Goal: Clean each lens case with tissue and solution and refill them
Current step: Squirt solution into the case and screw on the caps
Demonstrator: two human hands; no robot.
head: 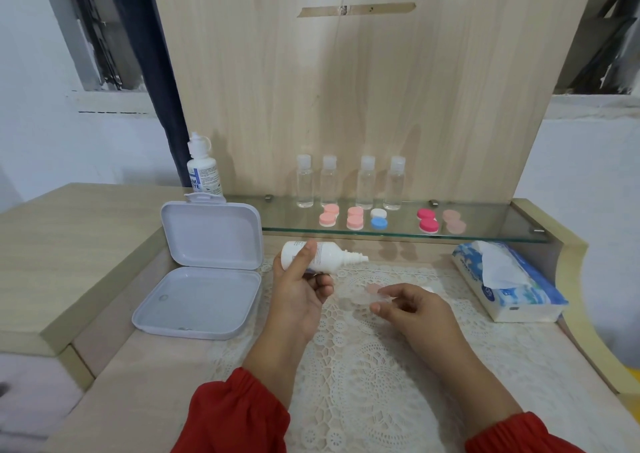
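Lens cases number six: one clear case (363, 295) pinched in the right hand (412, 309) over the lace mat (374, 366), five capped ones (356, 218) on the far glass shelf (485, 234). Left hand (298, 290) grips a white bottle (320, 257), nozzle pointing right. Four clear bottles (349, 182) stand behind the cases. One tissue pack (509, 286) lies right, one open box (204, 269) left.

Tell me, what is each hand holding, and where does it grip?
The left hand grips the white solution bottle round its body. The right hand pinches a clear lens case by its near edge.
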